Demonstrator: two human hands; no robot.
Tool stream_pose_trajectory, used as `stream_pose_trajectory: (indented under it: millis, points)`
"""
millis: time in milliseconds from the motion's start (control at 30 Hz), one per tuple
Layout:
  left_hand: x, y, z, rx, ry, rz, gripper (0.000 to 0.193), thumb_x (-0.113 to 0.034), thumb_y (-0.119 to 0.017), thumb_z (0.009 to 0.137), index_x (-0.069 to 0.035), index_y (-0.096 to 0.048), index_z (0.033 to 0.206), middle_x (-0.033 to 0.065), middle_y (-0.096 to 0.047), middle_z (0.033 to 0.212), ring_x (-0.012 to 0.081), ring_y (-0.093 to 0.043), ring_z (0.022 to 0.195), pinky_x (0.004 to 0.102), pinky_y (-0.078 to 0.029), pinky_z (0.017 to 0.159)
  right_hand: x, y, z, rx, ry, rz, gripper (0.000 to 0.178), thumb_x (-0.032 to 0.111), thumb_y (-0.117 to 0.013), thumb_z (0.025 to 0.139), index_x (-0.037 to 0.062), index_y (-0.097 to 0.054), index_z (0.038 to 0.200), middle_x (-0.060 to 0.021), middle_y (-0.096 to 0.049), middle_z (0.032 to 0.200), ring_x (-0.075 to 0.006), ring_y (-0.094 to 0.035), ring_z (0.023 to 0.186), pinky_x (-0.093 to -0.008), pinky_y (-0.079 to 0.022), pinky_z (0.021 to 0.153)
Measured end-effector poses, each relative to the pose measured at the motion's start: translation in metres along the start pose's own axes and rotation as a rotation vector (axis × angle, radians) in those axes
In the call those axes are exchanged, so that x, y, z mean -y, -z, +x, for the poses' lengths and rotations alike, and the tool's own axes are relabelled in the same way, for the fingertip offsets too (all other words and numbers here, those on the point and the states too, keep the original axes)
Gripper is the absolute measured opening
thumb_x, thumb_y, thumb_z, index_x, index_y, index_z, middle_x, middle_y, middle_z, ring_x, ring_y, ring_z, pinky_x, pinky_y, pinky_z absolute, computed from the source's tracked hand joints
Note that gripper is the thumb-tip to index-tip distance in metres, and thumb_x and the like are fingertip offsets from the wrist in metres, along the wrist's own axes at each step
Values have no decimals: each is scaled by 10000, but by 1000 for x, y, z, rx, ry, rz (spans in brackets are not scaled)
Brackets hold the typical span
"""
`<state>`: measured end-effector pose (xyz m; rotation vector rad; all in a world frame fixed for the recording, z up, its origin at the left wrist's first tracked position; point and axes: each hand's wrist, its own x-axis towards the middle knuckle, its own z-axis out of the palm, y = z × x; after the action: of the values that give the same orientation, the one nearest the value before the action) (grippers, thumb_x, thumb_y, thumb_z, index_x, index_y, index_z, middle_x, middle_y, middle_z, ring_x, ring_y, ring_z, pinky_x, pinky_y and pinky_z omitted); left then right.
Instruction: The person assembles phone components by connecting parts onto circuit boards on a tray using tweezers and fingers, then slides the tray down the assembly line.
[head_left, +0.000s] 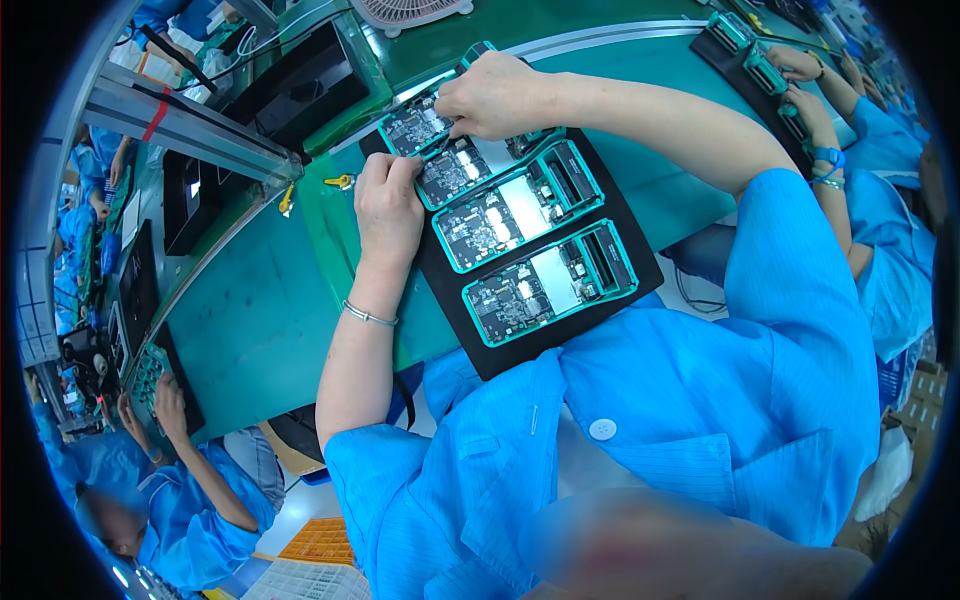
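A black mat (448, 310) bears several teal-framed electronic housings, lying in a row with their circuit boards facing up. The nearest housing (533, 290) and the one behind it (497, 215) are untouched. My left hand (388, 208) is closed, fingertips pinched at the left edge of the third housing (452, 175). Over the farthest housing (412, 127) my right hand (495, 97) reaches across, its fingers pinched together close to the board. Whatever either pinch holds is too small or hidden to make out. My right hand and forearm cover part of the far housings.
Two small yellow-tipped items, one nearer (287, 201) and one farther (341, 182), lie left of the mat on the green tabletop (255, 345). A metal post (200, 125) and a dark screen (300, 85) stand beyond. Co-workers' hands work at the left (168, 405) and right (808, 110).
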<state>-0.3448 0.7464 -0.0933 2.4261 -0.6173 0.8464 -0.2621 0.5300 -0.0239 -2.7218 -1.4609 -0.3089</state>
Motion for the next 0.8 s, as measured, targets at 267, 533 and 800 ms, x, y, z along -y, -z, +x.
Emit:
stream_pose_trajectory:
  millis: [267,533,800]
  points:
    - [-3,0,1,7,15,11,129,38,-691,807,-46,-680,905,100,-582,864,289,-624,802,403,-508,716,0,-1,0,0,2,-9,234,314,-737,847,89,-693,894,-51,-677,863,-271,-708,787,-411,-548,668]
    - [-4,0,0,2,7,8,134,42,-692,803,-45,-681,904,101,-580,861,288,-622,796,401,-510,708,0,-2,-1,-8,-4,-17,228,312,-743,841,97,-698,903,-49,-677,863,-264,-710,781,-409,-548,663]
    - [-4,-1,-1,-9,18,-3,140,46,-696,802,-48,-682,904,101,-580,856,288,-620,792,400,-508,702,0,0,-3,-20,8,-7,219,305,-748,828,106,-695,900,-45,-673,854,-268,-706,769,-408,-549,657]
